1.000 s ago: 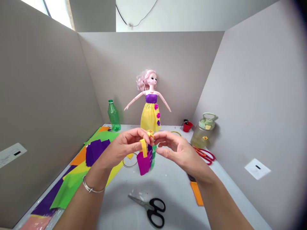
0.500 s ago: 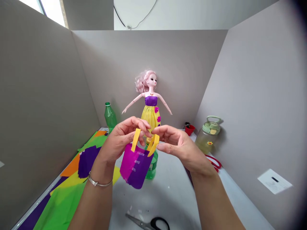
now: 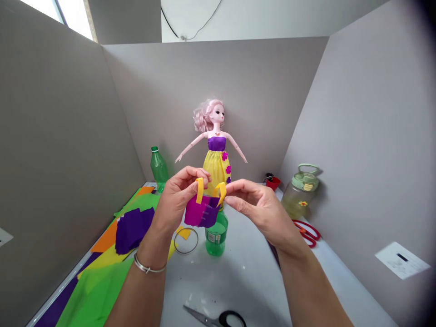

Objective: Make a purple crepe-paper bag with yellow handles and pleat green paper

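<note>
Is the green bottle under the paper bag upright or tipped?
Upright: the green bottle stands on its base on the table.

The white table (image 3: 248,286) held black-handled scissors (image 3: 221,319) and a green plastic bottle (image 3: 216,238). Craft paper (image 3: 95,290) and a wire ring (image 3: 185,240) lay leftward.

Grey partition walls (image 3: 255,100), bright window (image 3: 73,13) above

A craft workspace: a white tabletop (image 3: 238,281) walled by grey panels (image 3: 68,136), strewn with coloured paper sheets (image 3: 95,290) and scissors (image 3: 218,319).
</note>
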The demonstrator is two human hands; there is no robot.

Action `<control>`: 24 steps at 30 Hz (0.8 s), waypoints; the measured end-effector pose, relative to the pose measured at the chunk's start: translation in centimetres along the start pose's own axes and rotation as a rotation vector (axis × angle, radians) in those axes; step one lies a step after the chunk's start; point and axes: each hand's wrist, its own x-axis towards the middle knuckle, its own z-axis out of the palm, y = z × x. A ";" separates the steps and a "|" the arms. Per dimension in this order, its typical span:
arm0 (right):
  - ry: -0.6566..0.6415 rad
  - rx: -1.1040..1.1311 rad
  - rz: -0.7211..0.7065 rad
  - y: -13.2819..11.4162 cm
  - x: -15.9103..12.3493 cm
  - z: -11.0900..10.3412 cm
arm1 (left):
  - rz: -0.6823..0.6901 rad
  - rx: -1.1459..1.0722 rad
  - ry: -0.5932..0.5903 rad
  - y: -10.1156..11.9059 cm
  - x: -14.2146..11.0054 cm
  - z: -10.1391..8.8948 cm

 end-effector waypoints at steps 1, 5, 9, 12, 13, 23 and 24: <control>0.010 -0.022 -0.013 -0.1 -0.1 0.0 | 0.002 0.003 0.007 0.0 0.0 0.1; 0.063 -0.072 -0.050 -0.3 -0.1 -0.1 | 0.018 0.007 0.034 0.0 -0.1 0.2; 0.070 -0.125 -0.015 -0.4 -0.1 0.0 | 0.025 0.010 0.050 0.0 -0.1 0.2; 0.063 -0.173 -0.044 -0.6 -0.3 0.3 | 0.051 0.005 0.062 0.1 -0.1 0.4; 0.055 -0.193 -0.064 -0.6 -0.4 0.4 | 0.068 0.005 0.070 0.3 -0.1 0.5; -0.104 -0.413 -0.115 -1.3 -1.1 1.5 | 0.171 0.042 0.127 1.6 -0.7 1.4; -0.110 -0.434 -0.130 -1.3 -1.1 1.4 | 0.171 0.051 0.123 1.6 -0.7 1.4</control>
